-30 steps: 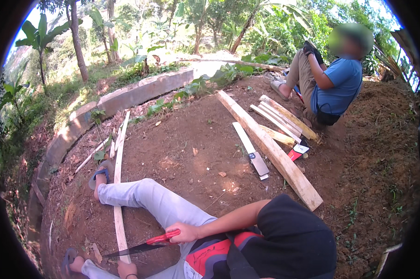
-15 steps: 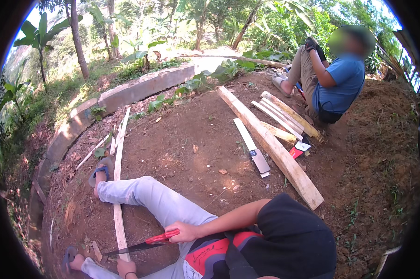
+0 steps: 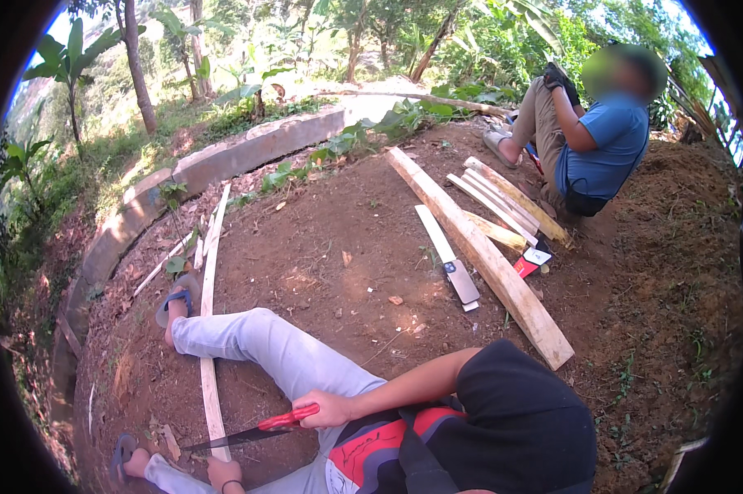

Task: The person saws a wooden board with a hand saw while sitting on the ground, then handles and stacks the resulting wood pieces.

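My right hand [image 3: 326, 410] grips the red-handled handsaw [image 3: 256, 432]; my left hand [image 3: 222, 473] clasps the wooden strip [image 3: 210, 391], passing beneath my right leg [image 3: 260, 336]. Blade crossing unchanged over the last second; no cutting progress discernible.

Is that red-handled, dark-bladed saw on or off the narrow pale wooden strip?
Apparently on: the saw crosses the strip beside the left hand, its red handle in the right hand. Any cut, I cannot make out.
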{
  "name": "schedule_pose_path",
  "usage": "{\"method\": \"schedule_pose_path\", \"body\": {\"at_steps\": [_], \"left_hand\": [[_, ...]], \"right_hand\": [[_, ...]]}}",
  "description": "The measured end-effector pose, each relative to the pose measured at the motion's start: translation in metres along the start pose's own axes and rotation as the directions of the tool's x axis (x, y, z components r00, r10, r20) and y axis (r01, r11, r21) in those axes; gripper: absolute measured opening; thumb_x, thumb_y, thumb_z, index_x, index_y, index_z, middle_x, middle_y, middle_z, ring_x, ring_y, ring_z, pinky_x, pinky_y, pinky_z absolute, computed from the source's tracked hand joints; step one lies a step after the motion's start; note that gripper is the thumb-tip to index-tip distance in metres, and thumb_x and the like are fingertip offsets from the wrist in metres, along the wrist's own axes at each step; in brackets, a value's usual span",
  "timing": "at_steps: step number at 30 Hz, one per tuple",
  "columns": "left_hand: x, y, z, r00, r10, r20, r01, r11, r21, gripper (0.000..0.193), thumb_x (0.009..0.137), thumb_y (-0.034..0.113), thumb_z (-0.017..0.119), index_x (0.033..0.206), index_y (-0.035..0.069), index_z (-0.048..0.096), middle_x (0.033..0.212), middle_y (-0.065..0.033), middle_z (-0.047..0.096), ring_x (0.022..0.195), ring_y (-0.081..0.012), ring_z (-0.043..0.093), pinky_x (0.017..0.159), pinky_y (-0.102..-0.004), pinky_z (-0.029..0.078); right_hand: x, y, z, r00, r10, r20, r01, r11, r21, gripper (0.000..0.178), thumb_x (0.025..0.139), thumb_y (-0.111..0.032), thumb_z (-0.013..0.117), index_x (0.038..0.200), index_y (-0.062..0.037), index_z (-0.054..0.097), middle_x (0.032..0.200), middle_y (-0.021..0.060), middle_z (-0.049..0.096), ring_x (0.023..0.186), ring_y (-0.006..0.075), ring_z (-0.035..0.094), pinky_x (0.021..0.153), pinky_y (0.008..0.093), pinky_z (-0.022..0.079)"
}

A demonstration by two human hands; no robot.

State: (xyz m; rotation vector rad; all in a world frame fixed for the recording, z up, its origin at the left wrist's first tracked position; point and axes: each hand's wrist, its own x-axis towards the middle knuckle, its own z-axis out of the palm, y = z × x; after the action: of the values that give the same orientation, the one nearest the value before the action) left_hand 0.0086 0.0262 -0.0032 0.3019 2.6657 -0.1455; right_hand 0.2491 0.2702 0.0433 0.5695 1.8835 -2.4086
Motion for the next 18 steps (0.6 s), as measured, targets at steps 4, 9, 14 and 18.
{"method": "schedule_pose_path", "body": {"at_steps": [4, 9, 14, 18], "left_hand": [[0.001, -0.001, 0.001, 1.0, -0.003, 0.0, 0.003, 1.0, 0.001, 0.034, 0.071, 0.016, 0.061, 0.101, 0.001, 0.058, 0.101, -0.0263, 0.066, 0.098, -0.0424, 0.063, 0.085, -0.0502, 0.05], [0.004, -0.002, 0.003, 1.0, -0.008, 0.013, 0.008, 1.0, 0.009, 0.034, 0.072, 0.017, 0.061, 0.102, 0.001, 0.058, 0.102, -0.0259, 0.066, 0.098, -0.0423, 0.063, 0.085, -0.0501, 0.05], [-0.002, 0.004, -0.004, 0.999, -0.021, 0.03, 0.02, 1.0, 0.018, 0.033, 0.074, 0.017, 0.06, 0.103, 0.002, 0.058, 0.103, -0.0253, 0.065, 0.1, -0.042, 0.062, 0.085, -0.0498, 0.05], [-0.003, 0.005, -0.006, 0.999, -0.029, 0.026, 0.029, 0.999, 0.017, 0.032, 0.074, 0.018, 0.059, 0.102, 0.003, 0.059, 0.104, -0.025, 0.065, 0.101, -0.0416, 0.062, 0.086, -0.05, 0.05]], "right_hand": [[0.0, -0.002, 0.0, 1.0, 0.007, 0.001, -0.007, 1.0, 0.012, 0.01, 0.081, -0.014, 0.059, 0.081, -0.0043, 0.057, 0.059, -0.0011, 0.053, 0.05, 0.0079, 0.054, 0.046, 0.0257, 0.042], [0.002, 0.006, 0.0, 0.993, -0.116, -0.01, 0.114, 0.99, -0.084, 0.011, 0.078, -0.013, 0.06, 0.08, -0.0032, 0.056, 0.059, 0.0037, 0.053, 0.051, 0.0143, 0.055, 0.048, 0.0313, 0.041], [-0.001, 0.008, 0.001, 0.931, -0.362, 0.044, 0.357, 0.882, -0.307, 0.013, 0.073, -0.013, 0.059, 0.077, -0.0024, 0.053, 0.061, 0.014, 0.053, 0.053, 0.0313, 0.055, 0.052, 0.0422, 0.04], [0.001, 0.016, 0.002, 0.933, -0.353, 0.065, 0.355, 0.882, -0.31, 0.013, 0.074, -0.014, 0.059, 0.075, -0.0033, 0.052, 0.059, 0.0143, 0.054, 0.055, 0.034, 0.055, 0.052, 0.0424, 0.04]]}}
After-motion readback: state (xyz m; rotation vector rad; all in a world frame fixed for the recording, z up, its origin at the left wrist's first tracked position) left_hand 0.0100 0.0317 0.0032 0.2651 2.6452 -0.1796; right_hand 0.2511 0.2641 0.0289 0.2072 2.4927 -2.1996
